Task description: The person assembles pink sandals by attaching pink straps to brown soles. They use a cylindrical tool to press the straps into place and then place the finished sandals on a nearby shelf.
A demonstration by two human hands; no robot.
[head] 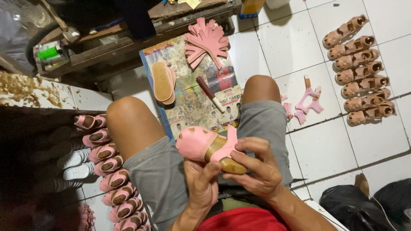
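Here, soft pink sandal upper [198,143], wooden last [227,163].

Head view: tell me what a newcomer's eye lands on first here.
At centre, the left hand and right hand grip a small pink sandal on a wooden last above the lap. A row of pink sandals runs down the left side, and a row of tan sandals lines the white tiled floor at upper right.

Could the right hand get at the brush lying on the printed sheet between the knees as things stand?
Probably yes, once freed. The right hand grips the pink shoe on its wooden last with the left hand. The brush lies uncovered on the printed sheet ahead, nothing between.
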